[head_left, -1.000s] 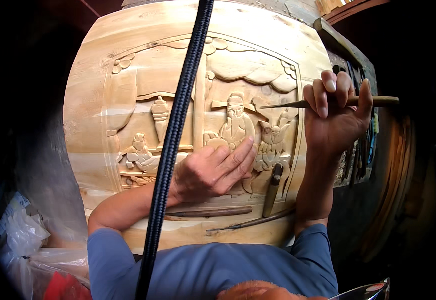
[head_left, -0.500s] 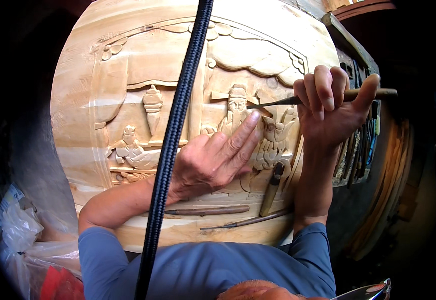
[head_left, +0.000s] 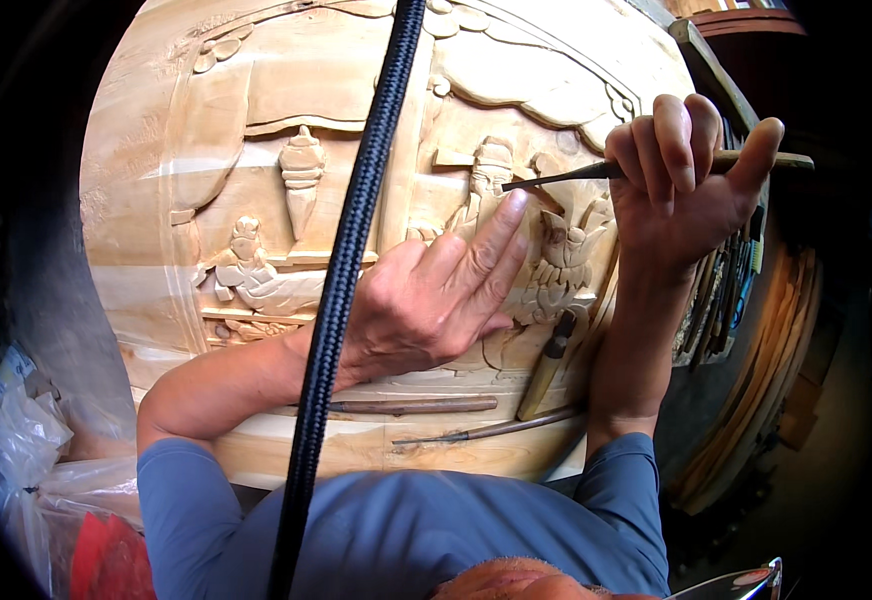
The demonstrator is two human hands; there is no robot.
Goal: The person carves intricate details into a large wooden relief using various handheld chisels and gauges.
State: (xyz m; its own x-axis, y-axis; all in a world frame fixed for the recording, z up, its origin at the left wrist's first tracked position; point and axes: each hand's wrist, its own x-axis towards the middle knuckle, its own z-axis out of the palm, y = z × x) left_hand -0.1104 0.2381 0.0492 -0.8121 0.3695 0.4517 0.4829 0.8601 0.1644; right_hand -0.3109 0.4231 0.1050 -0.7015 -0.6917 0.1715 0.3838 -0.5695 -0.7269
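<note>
My right hand holds a slim carving chisel by its wooden handle, fingers curled round it, the blade tip pointing left beside the face of a carved bearded figure in a pale relief panel. Just below that tip, my left hand rests on the carving with index and middle fingers stretched out, holding nothing. Two slender wooden-handled tools and a thicker chisel lie on the panel below my hands. A black braided hose crosses the view, hiding part of the carving.
More tools lie in a rack right of the panel, with curved boards beyond. Crumpled plastic bags and a red item sit at lower left. A grey wooden bar runs along the panel's upper right.
My right hand and chisel have moved up, the tip now at the figure's face. My left fingers have risen toward it too, and the panel appears shifted up and left in view.
</note>
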